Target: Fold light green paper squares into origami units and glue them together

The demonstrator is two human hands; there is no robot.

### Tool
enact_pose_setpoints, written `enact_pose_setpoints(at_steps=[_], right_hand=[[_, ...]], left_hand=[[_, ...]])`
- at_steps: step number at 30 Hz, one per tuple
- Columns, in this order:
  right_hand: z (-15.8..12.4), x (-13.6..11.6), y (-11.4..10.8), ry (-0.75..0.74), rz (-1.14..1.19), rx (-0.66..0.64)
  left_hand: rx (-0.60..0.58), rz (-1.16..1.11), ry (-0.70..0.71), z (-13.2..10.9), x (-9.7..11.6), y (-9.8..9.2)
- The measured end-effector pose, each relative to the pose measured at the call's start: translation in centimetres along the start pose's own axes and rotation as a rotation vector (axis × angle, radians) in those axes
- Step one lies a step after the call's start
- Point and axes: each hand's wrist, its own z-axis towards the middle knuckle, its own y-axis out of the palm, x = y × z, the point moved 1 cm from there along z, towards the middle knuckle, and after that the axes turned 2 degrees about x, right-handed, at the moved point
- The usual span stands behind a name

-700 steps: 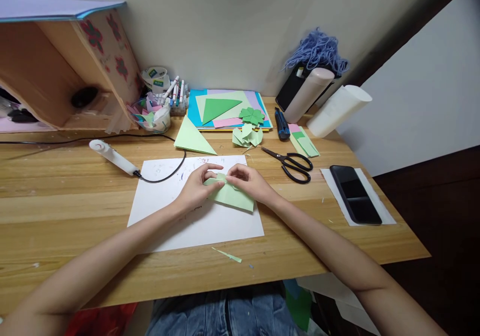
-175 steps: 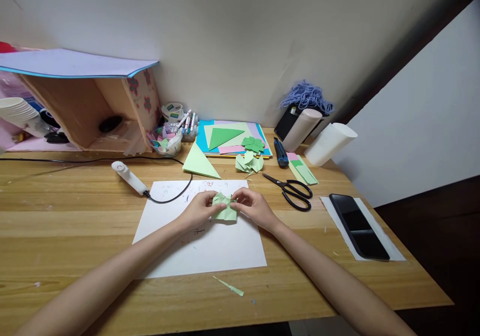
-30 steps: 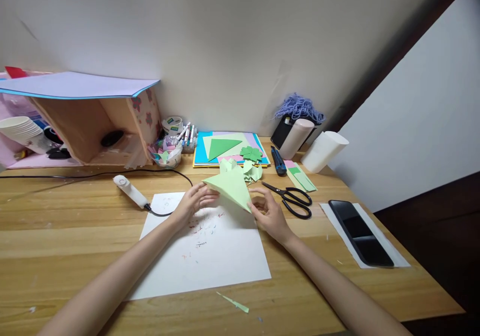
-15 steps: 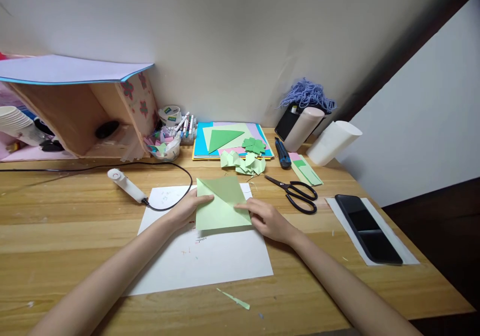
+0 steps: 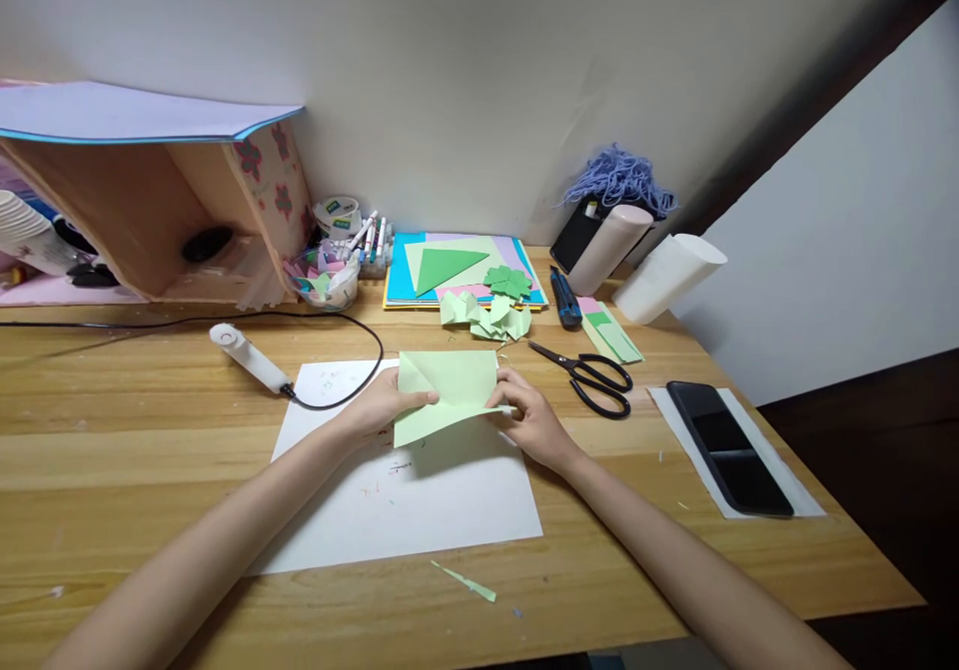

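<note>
A creased sheet of light green paper (image 5: 450, 380) is held up between both hands, its lower part bent toward me. My left hand (image 5: 384, 402) pinches its left edge, thumb on the front face and fingers behind. At the right edge my right hand (image 5: 528, 418) grips the paper with bent fingers. Under the hands lies a white sheet (image 5: 465, 505) with small coloured marks. Beyond them are crumpled-looking light green folded paper pieces (image 5: 486, 319) and a green paper flower (image 5: 508, 282). Black-handled scissors (image 5: 591, 375) lie right of my right hand.
A white glue gun (image 5: 251, 358) with a black cord lies left. Stacked coloured paper (image 5: 394, 281) and a blue-black utility knife (image 5: 564, 299) are at the back. A phone (image 5: 730, 448) lies on the right. A thin green paper scrap (image 5: 465, 581) is in front.
The green paper has bent along its middle, its lower half tilting up toward me. My right hand has shifted from pressing the surface to gripping the right edge. The view has tilted slightly.
</note>
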Motion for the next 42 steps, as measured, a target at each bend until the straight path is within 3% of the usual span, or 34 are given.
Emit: enact_pose_setpoints(at_steps=[8,13,16,20,29,33,35,37,40,42], right_hand=[[-0.3,-0.3,0.5,-0.082,-0.078,-0.101],[-0.4,-0.3,0.4,-0.079,-0.116,-0.093],[-0.4,-0.3,0.5,-0.101,-0.152,-0.104],[-0.4,-0.1,0.5,-0.113,-0.15,-0.119],[0.0,0.8,0.4,0.165,0.053,0.055],[0.0,1.1,0.4,0.314,0.184,0.104],[0.0,1.2,0.4,0.336,0.2,0.134],[0.0,1.1,0.4,0.336,0.195,0.13],[-0.1,1.0,0.5,0.331,0.171,0.093],[-0.1,1.1,0.5,0.336,0.163,0.111]], left_hand=[[-0.102,0.0,-0.036,-0.7,0.8,0.3],[-0.057,0.007,-0.044,-0.8,0.4,0.3],[-0.063,-0.047,-0.071,-0.8,0.1,0.4],[-0.155,-0.179,-0.103,-0.8,-0.1,0.5],[-0.223,-0.236,-0.075,-0.6,0.2,0.8],[-0.27,-0.31,0.032,-0.8,0.3,1.4],[-0.224,-0.249,0.157,-1.0,0.1,1.8],[-0.087,-0.105,0.245,-1.2,-0.2,2.2],[0.161,0.063,0.242,-1.2,-0.8,2.8],[0.197,0.093,0.237,-1.0,-1.1,3.0]])
